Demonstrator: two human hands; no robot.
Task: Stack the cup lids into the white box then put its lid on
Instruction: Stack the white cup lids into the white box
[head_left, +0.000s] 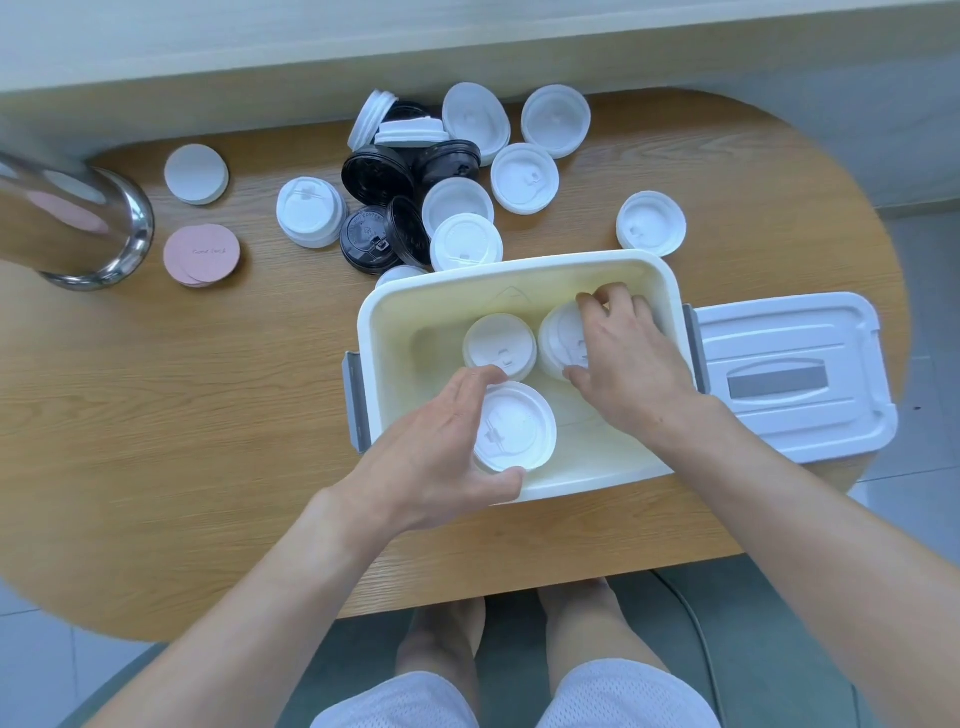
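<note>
1. A person sits at a wooden table, seen from above, with an open white box straight in front of them.
2. The left hand reaches over the box's near wall, fingers and thumb closed round the rim of a white lid at the near side of the box.
3. The right hand is inside the box at its right side, fingers curled over a stack of white lids and pinching it from both sides.
4. A third stack stands in the middle of the box, just left of the right hand's stack, untouched.
5. Beyond the far wall of the box lies a loose heap of white lids and black lids, so most of the work appears to remain.
6. The box's own lid lies flat on the table, touching the right side of the box.
7. Far left of the box are round paper discs and a glass jar, which play no part here.
8. To do this step well, I judge each lid should be lowered level and centred on its stack, so rims nest rather than tilt.
9. Stacks should probably stay upright and close together, leaving floor space for the heap and headroom for the lid.
</note>
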